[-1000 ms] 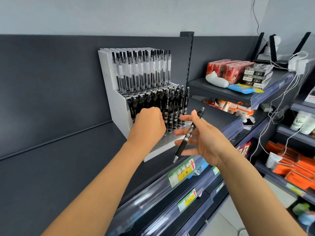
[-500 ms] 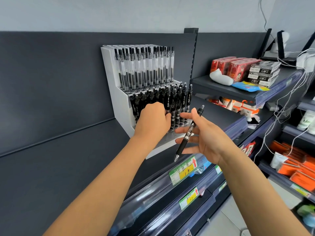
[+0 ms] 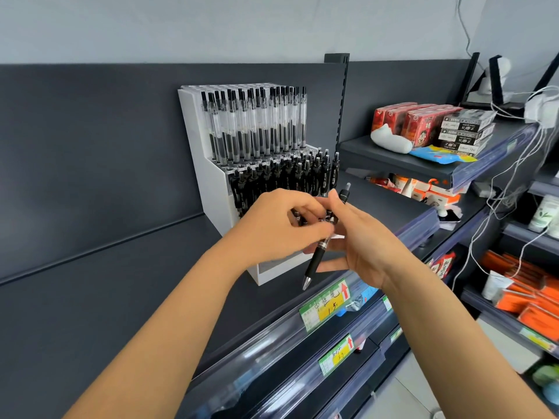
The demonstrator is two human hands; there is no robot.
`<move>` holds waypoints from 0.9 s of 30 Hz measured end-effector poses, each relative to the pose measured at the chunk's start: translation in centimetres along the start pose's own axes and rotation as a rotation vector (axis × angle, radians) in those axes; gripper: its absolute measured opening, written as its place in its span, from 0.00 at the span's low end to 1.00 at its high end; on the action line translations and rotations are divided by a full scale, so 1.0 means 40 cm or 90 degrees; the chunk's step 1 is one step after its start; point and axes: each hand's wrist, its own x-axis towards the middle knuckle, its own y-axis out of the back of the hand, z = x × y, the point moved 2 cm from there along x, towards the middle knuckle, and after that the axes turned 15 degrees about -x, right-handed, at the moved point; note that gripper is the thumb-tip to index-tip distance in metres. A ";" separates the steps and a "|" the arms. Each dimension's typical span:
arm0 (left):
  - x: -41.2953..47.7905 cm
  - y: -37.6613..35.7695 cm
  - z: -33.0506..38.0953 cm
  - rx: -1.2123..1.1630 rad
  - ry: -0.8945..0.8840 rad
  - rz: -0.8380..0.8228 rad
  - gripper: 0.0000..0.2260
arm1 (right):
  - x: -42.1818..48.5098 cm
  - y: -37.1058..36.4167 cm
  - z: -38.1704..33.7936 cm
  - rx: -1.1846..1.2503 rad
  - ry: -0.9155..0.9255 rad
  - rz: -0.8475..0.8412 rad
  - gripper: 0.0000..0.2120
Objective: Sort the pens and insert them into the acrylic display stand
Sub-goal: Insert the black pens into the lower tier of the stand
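Low at centre frame, past the yellow tag point(image 3: 326, 302) on the shelf point(image 3: 90, 297) edge, both hands meet over one loose pen point(image 3: 316, 258). The right hand point(image 3: 366, 246) holds it slanted, tip down toward the tag and clicker up, with the thumb pinning the barrel against mostly straight fingers. The left hand point(image 3: 281, 228) has its fingers curled, and its fingertips pinch the same barrel near the middle. Motion blur softens that contact.

Just behind the hands, at centre frame, stands the white stand point(image 3: 208, 189). Black pens point(image 3: 287, 179) pack its lower tier and clear pens point(image 3: 257, 128) fill the upper tier. Both sorts sit apart, upright and in rows.

By this showing the sorting is nearly done. The loose pen is black, so it likely belongs in the lower tier. The hands cover the front of that tier, so I cannot tell whether a free hole is left there. No other loose pens show.

Half a second ago the left hand was up against the lower tier, its back to the camera, clear of the loose pen. It has now drawn back toward the right of the frame and taken hold of the barrel. The right hand and pen sit about where they were, at the same slant.
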 end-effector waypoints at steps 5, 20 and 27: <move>-0.005 -0.001 -0.003 -0.127 0.048 -0.048 0.11 | 0.001 -0.025 -0.021 0.014 0.025 -0.041 0.20; 0.004 0.050 -0.039 0.088 -0.037 0.344 0.12 | 0.002 0.021 -0.004 -0.389 0.171 0.164 0.19; 0.025 0.021 -0.067 0.175 0.066 0.261 0.18 | -0.005 -0.002 0.034 -0.814 0.181 0.104 0.37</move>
